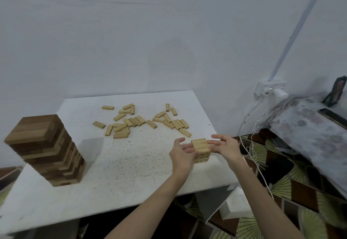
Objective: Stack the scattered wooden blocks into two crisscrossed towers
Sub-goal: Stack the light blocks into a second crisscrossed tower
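A white table (120,173) stood against a pale wall (131,41). The small tower (201,151) of light wooden blocks sat near the right edge of the table. It was short, only a few layers high. Its top layer had blocks lying side by side.

The left hand (181,155) was on the left side of the small tower. Its fingers were straight and pressed flat against the top blocks. It was not curled round anything. The right hand (226,147) was on the right side of the small tower. Its fingers were straight too and touched the top blocks from that side. So both hands were loose and flat, with the small tower between them.

Behind the small tower, farther from the person, lay the loose blocks (142,121). They were scattered in a messy heap across the back of the table. Some lay on top of each other and some lay alone.

Far to the left of the small tower stood a big tower (47,150) of darker wood. It was much taller and had many crossed layers. It looked a bit blurry.

To the right of the small tower, off the table, white cables (251,144) hung down from a wall socket (270,89). Below them was a floor (281,188) with a fan pattern.
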